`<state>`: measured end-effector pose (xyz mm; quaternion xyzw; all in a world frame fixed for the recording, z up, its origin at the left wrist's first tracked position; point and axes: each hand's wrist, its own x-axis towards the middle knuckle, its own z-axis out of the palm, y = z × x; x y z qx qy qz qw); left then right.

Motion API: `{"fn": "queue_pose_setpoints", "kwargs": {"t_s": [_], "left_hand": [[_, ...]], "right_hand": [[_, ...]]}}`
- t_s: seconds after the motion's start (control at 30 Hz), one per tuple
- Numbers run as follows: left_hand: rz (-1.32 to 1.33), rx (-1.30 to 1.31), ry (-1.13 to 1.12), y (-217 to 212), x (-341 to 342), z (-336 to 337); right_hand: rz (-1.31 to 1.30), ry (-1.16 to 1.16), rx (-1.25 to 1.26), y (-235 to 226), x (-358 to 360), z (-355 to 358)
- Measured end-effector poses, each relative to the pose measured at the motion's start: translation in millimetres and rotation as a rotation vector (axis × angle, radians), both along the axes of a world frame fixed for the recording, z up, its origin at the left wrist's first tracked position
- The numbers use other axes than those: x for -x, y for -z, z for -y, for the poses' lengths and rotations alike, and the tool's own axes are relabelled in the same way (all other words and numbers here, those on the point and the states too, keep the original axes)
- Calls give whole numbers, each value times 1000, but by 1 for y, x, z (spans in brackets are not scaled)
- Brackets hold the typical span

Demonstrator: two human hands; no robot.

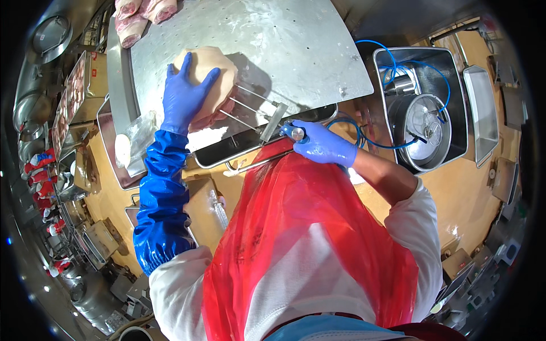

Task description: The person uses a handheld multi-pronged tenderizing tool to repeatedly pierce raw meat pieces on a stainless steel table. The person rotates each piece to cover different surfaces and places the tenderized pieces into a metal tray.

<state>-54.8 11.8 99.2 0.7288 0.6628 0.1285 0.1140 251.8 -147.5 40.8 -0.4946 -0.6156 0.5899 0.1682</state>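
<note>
My left hand (185, 96), in a blue glove, lies on a pale, skin-covered cut of raw meat (222, 71) with its fingers spread. Reddish flesh shows along the cut's lower edge. In my right hand (325, 143), also gloved in blue, is the handle of a multi-needle meat injector (274, 122). Several long thin needles run from its metal crossbar to the right side of the meat. How deep their tips go is hidden. The cut rests near the front edge of a perforated metal work table (301, 51).
More raw meat pieces (132, 29) lie at the table's far left. A deep metal bin (458, 74) at the right holds a round steel tank (421, 133) with a blue hose (392, 146). Below the table edge sits a dark tray (219, 153). Meat-filled racks (74, 94) stand farther left.
</note>
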Motion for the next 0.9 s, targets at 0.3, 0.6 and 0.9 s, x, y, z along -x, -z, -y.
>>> {"fn": "queue_pose_setpoints", "kwargs": {"t_s": [0.3,0.6,0.9], "left_hand": [[181,77,346,1,49,-15],[247,220,534,-9,58,-26],[309,177,501,0,59,-15]], "right_hand": [[-41,32,36,-19,-107,48],[-80,-111,23,26,-81,24],[-225,-34,131,50,-42,-3]]}}
